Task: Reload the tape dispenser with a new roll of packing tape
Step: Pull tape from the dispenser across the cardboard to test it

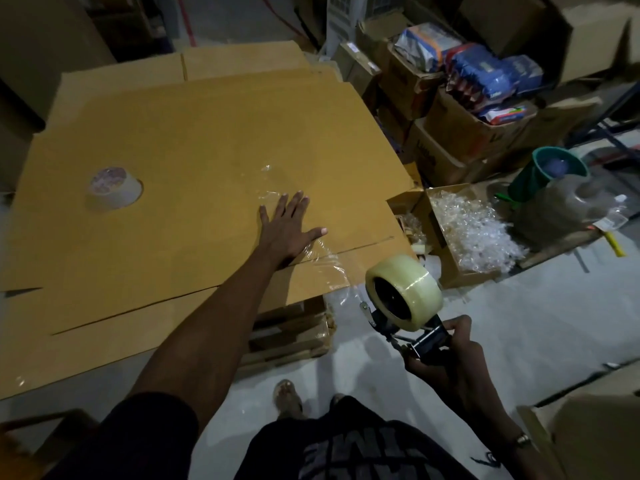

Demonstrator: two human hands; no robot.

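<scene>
The right hand [446, 351] grips the handle of the tape dispenser [408, 327]; its clear packing tape roll [412, 289] sits mounted just above the fist. The left hand [287, 226], fingers spread flat, presses pulled-out tape [322, 258] onto flattened cardboard [173, 168], up-left of the grip.

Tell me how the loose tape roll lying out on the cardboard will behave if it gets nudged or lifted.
The loose tape roll seems to lie partly on its flat face on the cardboard sheet, so a nudge would probably slide it, not roll it. Tipped on edge, its round rim would likely roll. Its open core should make it easy to hook and lift.
</scene>
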